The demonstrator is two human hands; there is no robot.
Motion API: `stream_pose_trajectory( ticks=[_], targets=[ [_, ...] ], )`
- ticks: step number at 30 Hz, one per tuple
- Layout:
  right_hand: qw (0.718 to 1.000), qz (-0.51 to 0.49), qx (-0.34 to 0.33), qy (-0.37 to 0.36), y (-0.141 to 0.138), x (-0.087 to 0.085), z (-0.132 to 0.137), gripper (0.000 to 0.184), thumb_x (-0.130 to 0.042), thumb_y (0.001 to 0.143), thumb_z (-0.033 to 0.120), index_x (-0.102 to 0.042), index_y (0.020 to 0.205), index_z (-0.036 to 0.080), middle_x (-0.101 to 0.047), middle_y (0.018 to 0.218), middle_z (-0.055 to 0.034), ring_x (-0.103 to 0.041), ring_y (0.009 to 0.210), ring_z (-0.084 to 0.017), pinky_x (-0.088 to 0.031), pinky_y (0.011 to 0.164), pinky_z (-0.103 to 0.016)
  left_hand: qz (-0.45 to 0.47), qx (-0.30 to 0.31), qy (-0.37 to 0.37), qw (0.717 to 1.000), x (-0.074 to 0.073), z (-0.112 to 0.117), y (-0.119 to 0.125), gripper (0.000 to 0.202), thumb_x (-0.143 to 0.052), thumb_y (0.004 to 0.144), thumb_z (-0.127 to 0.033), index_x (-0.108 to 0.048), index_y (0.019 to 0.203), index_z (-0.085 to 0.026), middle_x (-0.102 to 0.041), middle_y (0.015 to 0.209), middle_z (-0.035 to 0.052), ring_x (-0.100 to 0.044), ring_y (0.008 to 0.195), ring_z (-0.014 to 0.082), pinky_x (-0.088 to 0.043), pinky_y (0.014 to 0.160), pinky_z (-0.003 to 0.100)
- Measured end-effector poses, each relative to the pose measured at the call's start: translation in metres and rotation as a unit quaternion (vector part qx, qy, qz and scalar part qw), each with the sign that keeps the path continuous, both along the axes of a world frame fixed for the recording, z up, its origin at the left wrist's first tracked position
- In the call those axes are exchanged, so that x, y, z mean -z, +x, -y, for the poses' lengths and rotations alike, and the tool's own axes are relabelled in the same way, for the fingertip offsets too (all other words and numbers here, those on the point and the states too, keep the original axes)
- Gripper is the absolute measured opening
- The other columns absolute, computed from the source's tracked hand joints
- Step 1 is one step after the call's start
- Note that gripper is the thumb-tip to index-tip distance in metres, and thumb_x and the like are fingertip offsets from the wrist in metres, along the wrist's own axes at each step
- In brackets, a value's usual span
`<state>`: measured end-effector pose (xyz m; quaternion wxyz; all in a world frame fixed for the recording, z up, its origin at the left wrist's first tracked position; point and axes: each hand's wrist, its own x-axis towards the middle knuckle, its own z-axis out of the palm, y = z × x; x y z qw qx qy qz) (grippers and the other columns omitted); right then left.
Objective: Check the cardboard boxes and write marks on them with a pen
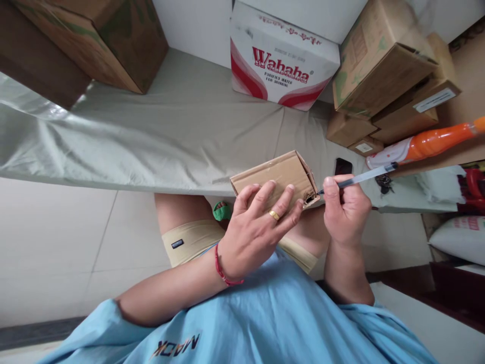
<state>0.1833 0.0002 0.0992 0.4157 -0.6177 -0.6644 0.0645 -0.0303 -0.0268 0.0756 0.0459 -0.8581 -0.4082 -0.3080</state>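
Note:
A small brown cardboard box (275,174) extends over the front edge of the cloth-covered surface, its near right corner torn with a dark hole. My left hand (261,217) holds this box, fingers laid across its top; the thumb is hidden. It wears a gold ring and a red wrist cord. In my right hand (345,210) a pen (369,174) with a clear barrel is pinched between thumb and fingers. The pen's tip points left and meets the torn corner, or comes very close to it.
At the back stands a white and red water carton (282,60). Brown cartons (382,65) are stacked at the right, another carton (109,40) at the left. An orange bottle (435,144), a black phone (343,167) and keys (385,183) lie at the right on the grey-green cloth (182,136).

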Motion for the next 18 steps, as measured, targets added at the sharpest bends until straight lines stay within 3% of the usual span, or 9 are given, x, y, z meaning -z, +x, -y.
stream_pose_trajectory(
  ticks=[8, 15, 18],
  targets=[
    [1.000, -0.026, -0.008, -0.005, -0.0042, -0.0004, 0.0006, 0.030, -0.062, 0.109, 0.044, -0.068, 0.093, 0.020, -0.060, 0.066, 0.0039, -0.054, 0.057, -0.010, -0.044, 0.059, -0.024, 0.006, -0.003, 0.002, 1.000, 0.0016, 0.0000, 0.0003, 0.042, -0.064, 0.103, -0.014, -0.068, 0.143, -0.025, -0.068, 0.155, 0.0021, -0.059, 0.139, 0.0331, -0.039, 0.120, 0.051],
    [0.997, -0.033, -0.060, -0.046, -0.0063, -0.0034, 0.0052, 0.029, -0.063, 0.109, 0.043, -0.070, 0.092, 0.021, -0.059, 0.063, 0.0045, -0.053, 0.053, -0.009, -0.043, 0.054, -0.022, 0.006, -0.006, 0.011, 1.000, 0.0008, -0.0006, 0.0001, 0.038, -0.061, 0.105, -0.015, -0.069, 0.141, -0.025, -0.070, 0.153, 0.0018, -0.060, 0.138, 0.0323, -0.041, 0.119, 0.051],
    [0.999, -0.032, -0.038, -0.021, -0.0076, -0.0040, 0.0053, 0.029, -0.063, 0.109, 0.043, -0.070, 0.092, 0.021, -0.059, 0.062, 0.0047, -0.053, 0.052, -0.009, -0.043, 0.055, -0.022, 0.001, -0.009, 0.013, 1.000, 0.0002, -0.0008, 0.0003, 0.038, -0.059, 0.106, -0.015, -0.069, 0.142, -0.026, -0.070, 0.153, 0.0001, -0.059, 0.138, 0.0318, -0.043, 0.118, 0.051]
  ],
)
